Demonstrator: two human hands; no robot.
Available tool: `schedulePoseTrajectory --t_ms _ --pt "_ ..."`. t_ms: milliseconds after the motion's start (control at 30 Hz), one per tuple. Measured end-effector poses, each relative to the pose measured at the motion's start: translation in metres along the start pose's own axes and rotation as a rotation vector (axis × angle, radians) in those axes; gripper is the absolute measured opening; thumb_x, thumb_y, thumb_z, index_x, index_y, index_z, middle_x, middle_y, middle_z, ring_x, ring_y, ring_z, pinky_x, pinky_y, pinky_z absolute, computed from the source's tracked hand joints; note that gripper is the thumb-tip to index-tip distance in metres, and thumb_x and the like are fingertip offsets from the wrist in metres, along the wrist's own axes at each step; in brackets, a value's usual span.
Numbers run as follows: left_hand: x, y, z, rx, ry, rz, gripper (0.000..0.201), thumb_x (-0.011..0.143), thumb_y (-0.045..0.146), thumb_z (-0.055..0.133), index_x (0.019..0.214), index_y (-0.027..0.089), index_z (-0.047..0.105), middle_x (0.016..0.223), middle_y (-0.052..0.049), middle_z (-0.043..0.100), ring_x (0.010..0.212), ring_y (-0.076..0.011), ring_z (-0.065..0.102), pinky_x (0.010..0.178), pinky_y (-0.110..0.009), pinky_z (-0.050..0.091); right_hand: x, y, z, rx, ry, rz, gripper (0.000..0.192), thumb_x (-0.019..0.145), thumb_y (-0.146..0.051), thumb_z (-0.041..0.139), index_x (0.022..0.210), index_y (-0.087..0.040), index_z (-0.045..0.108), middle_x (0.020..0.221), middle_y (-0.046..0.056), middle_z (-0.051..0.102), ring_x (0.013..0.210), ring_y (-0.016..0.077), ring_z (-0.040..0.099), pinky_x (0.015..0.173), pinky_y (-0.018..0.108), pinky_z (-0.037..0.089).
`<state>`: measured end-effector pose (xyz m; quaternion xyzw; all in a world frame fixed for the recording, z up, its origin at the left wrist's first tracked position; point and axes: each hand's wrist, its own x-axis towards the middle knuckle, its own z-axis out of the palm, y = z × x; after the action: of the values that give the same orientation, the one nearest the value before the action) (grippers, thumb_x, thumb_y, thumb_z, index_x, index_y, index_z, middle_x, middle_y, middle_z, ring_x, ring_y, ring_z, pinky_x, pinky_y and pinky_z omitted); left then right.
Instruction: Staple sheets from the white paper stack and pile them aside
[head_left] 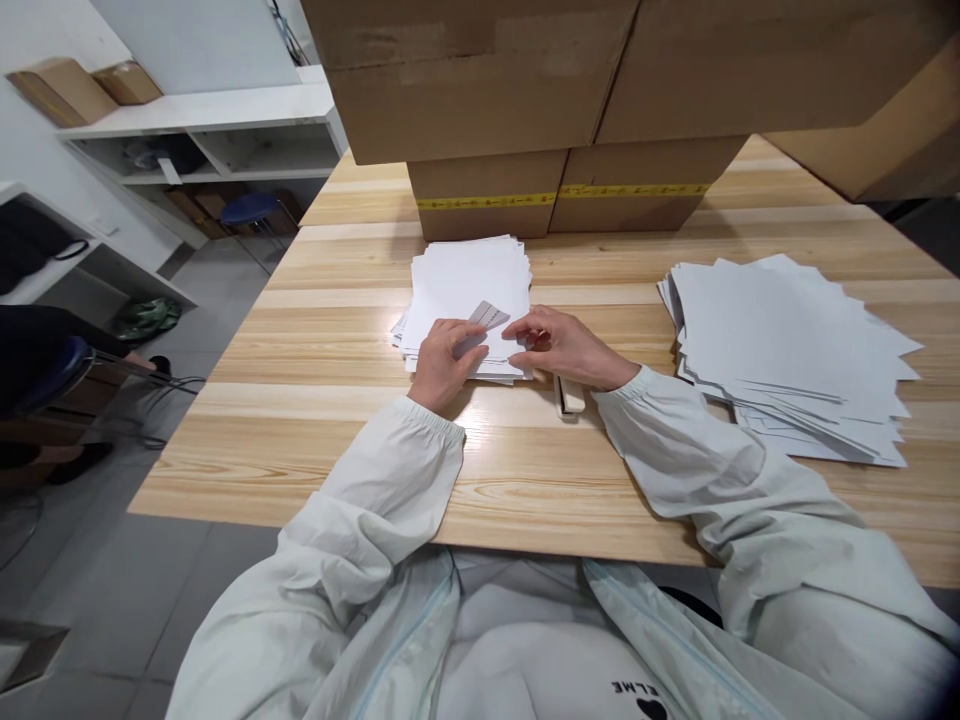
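Observation:
A stack of white paper sheets [465, 275] lies in front of me on the wooden table. On its top sheet is a small greyish piece with printing [489, 316]; whether it is a loose slip or a folded corner I cannot tell. My left hand [446, 358] rests on the near left of the stack, thumb and forefinger apart, its fingertips at the edge of that piece. Over the stack's right side, my right hand [559, 345] has its thumb and fingers spread, with nothing visible between them. A cream-coloured stapler [569, 397] lies partly hidden beneath my right wrist.
A larger, uneven pile of paper [780, 340] sits to the right, beside my right sleeve. Stacked cardboard boxes [487, 180] with yellow tape stand behind the paper stack. Left of the table are a blue stool [249, 208], white shelves [217, 110] and part of a seated person.

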<state>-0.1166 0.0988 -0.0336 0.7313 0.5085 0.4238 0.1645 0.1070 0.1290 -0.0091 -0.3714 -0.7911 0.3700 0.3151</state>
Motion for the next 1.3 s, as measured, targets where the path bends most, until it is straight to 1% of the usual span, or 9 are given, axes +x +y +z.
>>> schedulePoseTrajectory --t_ms 167,500,700,1100,1300 --pt "-0.0007 -0.0003 -0.0001 0.000 0.006 0.025 0.021 0.082 0.020 0.072 0.103 0.021 0.074 0.105 -0.006 0.072 0.106 -0.0233 0.063 0.096 -0.042 0.051 0.0005 0.0023 0.0003 0.021 -0.014 0.010 0.029 0.073 -0.033 0.078 0.099 -0.022 0.074 0.089 0.003 0.059 0.078 0.0174 0.056 0.074 0.035 0.047" --pt "0.0001 -0.0014 0.0002 0.019 -0.002 0.012 0.020 0.082 0.021 0.072 0.102 0.023 0.074 0.105 -0.006 0.072 0.106 -0.0236 0.063 0.096 -0.042 0.051 0.0007 0.0043 -0.0004 0.054 -0.024 0.014 0.032 0.070 -0.034 0.080 0.099 -0.023 0.073 0.092 0.004 0.060 0.078 0.0171 0.055 0.074 0.035 0.048" --pt "-0.0002 -0.0014 0.0005 0.019 0.002 0.013 0.020 0.082 0.022 0.073 0.101 0.022 0.074 0.104 -0.005 0.073 0.105 -0.0233 0.063 0.096 -0.043 0.051 0.0020 0.0059 -0.0008 0.082 -0.017 0.015 0.032 0.069 -0.035 0.080 0.097 -0.021 0.074 0.088 0.003 0.058 0.076 0.0163 0.055 0.073 0.035 0.047" --pt "0.0003 -0.0012 -0.0005 0.010 -0.005 0.028 0.021 0.082 0.021 0.072 0.102 0.020 0.075 0.104 -0.007 0.072 0.106 -0.0237 0.062 0.096 -0.043 0.051 0.0018 0.0066 -0.0004 0.054 -0.016 0.006 0.031 0.069 -0.030 0.079 0.098 -0.021 0.074 0.088 0.003 0.058 0.075 0.0161 0.055 0.073 0.035 0.047" --pt "0.0003 -0.0014 0.0001 0.031 -0.004 0.028 0.020 0.081 0.021 0.072 0.102 0.022 0.075 0.104 -0.006 0.072 0.106 -0.0238 0.062 0.096 -0.042 0.051 0.0022 0.0073 0.0009 0.071 -0.007 0.013 0.030 0.069 -0.031 0.079 0.097 -0.021 0.074 0.088 0.003 0.057 0.075 0.0162 0.054 0.072 0.034 0.047"
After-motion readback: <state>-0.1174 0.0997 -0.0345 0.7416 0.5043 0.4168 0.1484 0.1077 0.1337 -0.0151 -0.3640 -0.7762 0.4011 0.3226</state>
